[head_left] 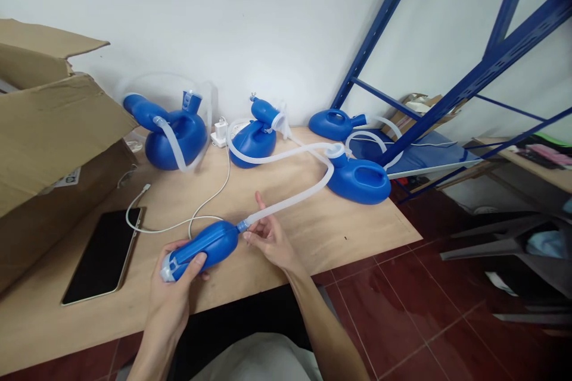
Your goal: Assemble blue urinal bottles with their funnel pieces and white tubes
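From the head view, I sat at a wooden table [348, 232] with a small blue container [212, 245] near the front edge, lying tilted, its pale capped end toward me on the left. My left hand [172, 294] was closed around that end, thumb over the top. My right hand [273, 245] was loosely spread at the other end, beside the joint with a clear tube [292, 196]; I could not tell whether my fingers gripped it. The tube rose to the right and bent just beside a blue jug [364, 181]. Along the far wall were a left jug [174, 146], a middle jug [254, 143] and a far-right jug [330, 125]. A white charger [220, 133] sat between the first two, its cable [210, 199] curling nearer. To my left lay a black tablet [103, 256], beside a cardboard box [67, 131]. A blue rack [379, 27] stood on the right.
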Tool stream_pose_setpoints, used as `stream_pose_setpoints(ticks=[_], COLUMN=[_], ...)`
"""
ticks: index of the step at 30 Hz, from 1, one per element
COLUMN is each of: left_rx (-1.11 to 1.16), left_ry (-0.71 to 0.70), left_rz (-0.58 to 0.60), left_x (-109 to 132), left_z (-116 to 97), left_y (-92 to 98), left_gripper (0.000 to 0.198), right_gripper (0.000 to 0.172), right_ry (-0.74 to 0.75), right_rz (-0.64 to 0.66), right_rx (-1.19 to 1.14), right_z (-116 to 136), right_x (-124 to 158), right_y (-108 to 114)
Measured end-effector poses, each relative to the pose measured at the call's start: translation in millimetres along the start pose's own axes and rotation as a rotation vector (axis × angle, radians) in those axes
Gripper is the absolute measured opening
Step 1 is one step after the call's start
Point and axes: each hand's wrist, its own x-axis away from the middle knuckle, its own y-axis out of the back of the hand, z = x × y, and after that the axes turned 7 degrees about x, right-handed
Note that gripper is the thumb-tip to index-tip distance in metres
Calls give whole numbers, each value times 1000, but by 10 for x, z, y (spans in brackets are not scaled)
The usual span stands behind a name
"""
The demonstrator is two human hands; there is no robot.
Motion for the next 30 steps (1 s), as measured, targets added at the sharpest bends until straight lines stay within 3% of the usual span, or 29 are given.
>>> stream_pose_setpoints(ticks=[10,19,22,26,30], left_rx=[-103,-281,-309,-273,-314], left_ry=[-106,-269,-288,-301,-297], left_rz=[29,8,32,100,216], left_x=[41,14,25,91,178], left_z=[-3,44,-6,-69,-54], left_y=[36,110,123,85,39], left_gripper=[62,59,58,61,63], right_gripper=[106,109,97,67,63], right_ry=[-15,-1,-20,-47,-37], right_rz=[2,-125,-130,-89,-123], right_rx=[-31,-134,-164,-147,-143], right_z=[-84,-146,-151,-205,-181], right_x=[13,10,46,112,258], right_y=[-30,-132,-142,-166,-55])
